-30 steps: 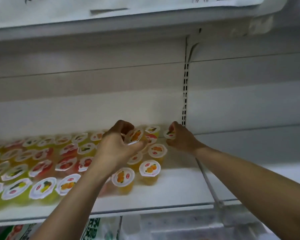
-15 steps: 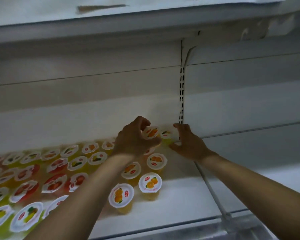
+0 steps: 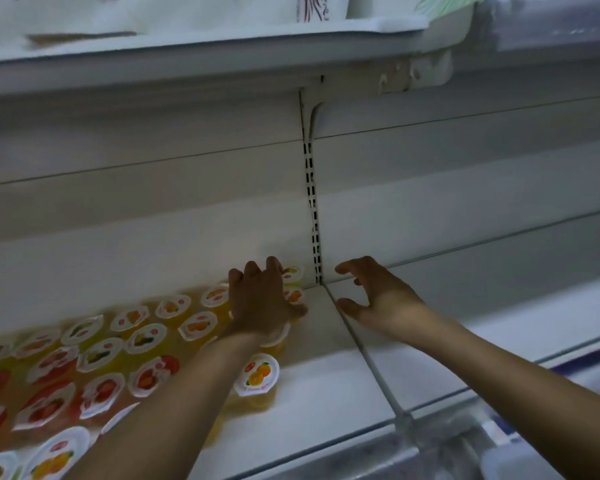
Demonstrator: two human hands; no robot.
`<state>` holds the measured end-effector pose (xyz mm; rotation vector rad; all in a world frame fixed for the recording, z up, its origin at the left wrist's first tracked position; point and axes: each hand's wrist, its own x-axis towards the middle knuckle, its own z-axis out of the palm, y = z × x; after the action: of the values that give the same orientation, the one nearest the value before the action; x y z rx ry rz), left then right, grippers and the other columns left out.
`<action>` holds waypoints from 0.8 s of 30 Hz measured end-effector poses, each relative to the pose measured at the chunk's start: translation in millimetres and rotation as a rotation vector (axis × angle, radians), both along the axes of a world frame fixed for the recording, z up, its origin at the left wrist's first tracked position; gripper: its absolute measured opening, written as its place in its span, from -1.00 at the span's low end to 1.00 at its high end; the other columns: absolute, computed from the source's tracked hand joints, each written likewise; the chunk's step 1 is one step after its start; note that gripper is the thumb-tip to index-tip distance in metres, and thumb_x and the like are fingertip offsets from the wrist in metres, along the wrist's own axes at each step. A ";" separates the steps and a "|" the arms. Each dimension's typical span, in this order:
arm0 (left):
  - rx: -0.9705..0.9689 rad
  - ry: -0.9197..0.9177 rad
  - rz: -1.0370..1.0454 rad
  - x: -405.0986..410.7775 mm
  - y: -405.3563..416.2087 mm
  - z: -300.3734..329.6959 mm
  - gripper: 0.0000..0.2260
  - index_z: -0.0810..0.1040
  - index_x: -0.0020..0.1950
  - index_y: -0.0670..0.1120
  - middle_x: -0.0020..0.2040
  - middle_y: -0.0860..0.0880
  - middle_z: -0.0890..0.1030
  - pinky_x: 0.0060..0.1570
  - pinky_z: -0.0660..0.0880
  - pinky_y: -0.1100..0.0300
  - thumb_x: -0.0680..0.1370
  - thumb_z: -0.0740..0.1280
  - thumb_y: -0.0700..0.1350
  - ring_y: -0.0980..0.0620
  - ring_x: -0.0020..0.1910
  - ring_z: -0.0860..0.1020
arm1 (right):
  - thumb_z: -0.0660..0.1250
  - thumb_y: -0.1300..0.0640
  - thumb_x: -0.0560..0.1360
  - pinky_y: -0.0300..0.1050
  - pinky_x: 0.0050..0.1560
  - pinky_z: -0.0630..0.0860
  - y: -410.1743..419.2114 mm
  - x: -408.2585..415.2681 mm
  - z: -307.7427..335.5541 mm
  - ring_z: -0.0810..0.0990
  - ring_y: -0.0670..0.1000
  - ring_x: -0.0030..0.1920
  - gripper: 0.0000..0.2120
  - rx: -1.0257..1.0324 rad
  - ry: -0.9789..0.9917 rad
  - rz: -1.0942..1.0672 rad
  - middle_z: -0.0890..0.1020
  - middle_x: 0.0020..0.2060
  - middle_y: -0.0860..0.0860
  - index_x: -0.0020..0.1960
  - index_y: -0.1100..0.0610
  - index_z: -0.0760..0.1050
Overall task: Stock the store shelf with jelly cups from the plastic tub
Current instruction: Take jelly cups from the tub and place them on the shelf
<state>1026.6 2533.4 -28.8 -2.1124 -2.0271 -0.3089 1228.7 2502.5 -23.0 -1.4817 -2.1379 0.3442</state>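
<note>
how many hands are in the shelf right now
2. The left hand lies over the jelly cups at the row's right end; the right hand is spread open above the shelf beside them. None hidden.

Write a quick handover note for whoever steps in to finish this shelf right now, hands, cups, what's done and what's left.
Left hand: fingers resting on the jelly cups at the back right corner of the rows; whether it grips one is hidden.
Right hand: open and holding nothing, hovering over the bare shelf by the slotted upright.
Done: jelly cups stand in rows across the left part of the shelf, lids up, with an orange-lid cup at the front right of the group.
Left: fill the bare stretch to the right. The plastic tub is not in view.
</note>
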 end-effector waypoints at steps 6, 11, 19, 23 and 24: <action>-0.013 0.002 0.014 3.3 -0.7 0.1 -0.29 0.31 0.26 -0.05 0.06 -0.04 0.53 0.08 0.24 0.02 0.30 0.37 0.35 -0.07 0.13 0.43 | 0.31 -0.05 0.53 -0.09 0.16 0.46 -7.1 3.8 -2.4 0.42 -0.09 0.26 -0.53 0.011 0.007 0.007 0.36 0.30 -0.13 0.39 -0.10 0.28; -0.067 0.039 0.013 3.7 -0.9 4.9 -0.21 0.31 0.32 -0.09 0.10 -0.06 0.54 0.12 0.25 0.00 0.29 0.36 0.40 -0.10 0.16 0.43 | 0.31 -0.05 0.52 -0.12 0.13 0.46 -11.3 6.0 -3.3 0.44 -0.09 0.23 -0.55 0.015 0.019 0.013 0.37 0.27 -0.13 0.37 -0.09 0.31; 0.031 -0.212 -0.142 34.6 -45.1 29.5 -0.45 0.35 0.36 0.08 0.29 0.05 0.46 0.21 0.24 0.07 0.44 0.32 0.28 -0.02 0.29 0.34 | 0.31 -0.04 0.52 -0.06 0.13 0.48 -36.1 33.2 -0.1 0.47 -0.01 0.23 -0.52 0.211 -0.076 -0.025 0.42 0.29 -0.05 0.40 -0.02 0.31; 0.251 -0.238 -0.325 75.5 -95.3 17.6 -0.40 0.34 0.43 0.04 0.35 0.00 0.46 0.21 0.36 0.11 0.45 0.39 0.18 -0.04 0.29 0.42 | 0.34 -0.01 0.46 0.03 0.01 0.51 -63.5 71.7 -10.5 0.57 0.15 0.09 -0.55 0.411 -0.236 -0.046 0.55 0.17 0.07 0.32 0.09 0.44; 0.262 -0.260 -0.360 87.5 -104.1 12.2 -0.40 0.35 0.43 0.03 0.34 -0.01 0.47 0.21 0.37 0.10 0.45 0.40 0.16 -0.05 0.28 0.43 | 0.32 -0.03 0.44 0.04 -0.02 0.53 -71.6 85.5 -13.1 0.58 0.15 0.06 -0.55 0.415 -0.242 -0.062 0.56 0.15 0.07 0.29 0.10 0.45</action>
<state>1114.1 2429.3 -16.6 -2.3498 -1.5973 -0.8947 1314.3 2430.9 -36.1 -1.3921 -2.1679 -0.3022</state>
